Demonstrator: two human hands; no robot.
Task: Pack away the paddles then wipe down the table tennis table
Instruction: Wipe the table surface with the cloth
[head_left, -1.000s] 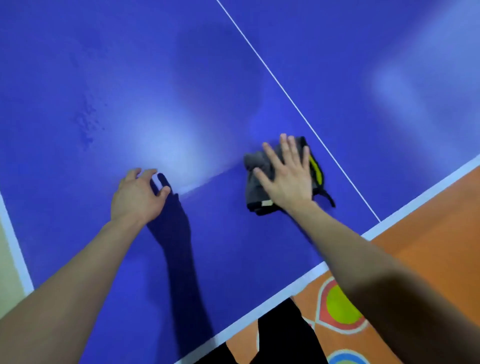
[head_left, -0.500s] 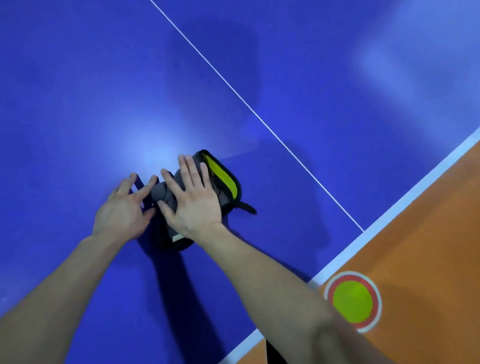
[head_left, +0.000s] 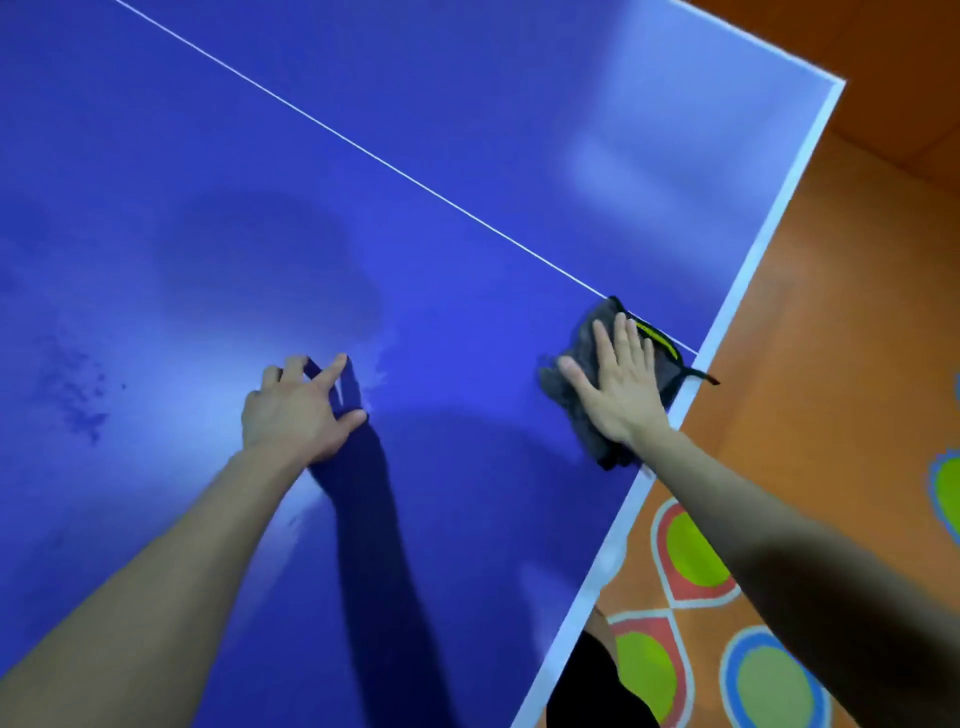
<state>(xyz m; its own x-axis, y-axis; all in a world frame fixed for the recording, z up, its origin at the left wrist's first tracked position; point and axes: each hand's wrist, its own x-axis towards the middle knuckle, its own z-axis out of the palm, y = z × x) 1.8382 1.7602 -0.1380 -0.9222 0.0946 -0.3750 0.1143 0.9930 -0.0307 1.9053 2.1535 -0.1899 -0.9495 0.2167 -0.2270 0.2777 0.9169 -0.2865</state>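
Observation:
The blue table tennis table (head_left: 441, 130) fills most of the view, with a thin white centre line running diagonally. My right hand (head_left: 618, 384) lies flat with straight fingers on a grey cloth (head_left: 584, 343) that has a black and yellow-green trim, pressed against the table's white right edge where the centre line ends. My left hand (head_left: 298, 408) rests on the table surface on its spread fingertips and holds nothing. No paddle is in view.
The table's white border (head_left: 748, 270) runs diagonally down the right side, with its far corner at the upper right. Beyond it lies an orange floor (head_left: 857, 312) with coloured circle markings. A smudged patch (head_left: 72, 395) marks the table at the left.
My right hand has slid the cloth away from my left hand, rightward to the table's edge. My left hand has stayed planted on the surface.

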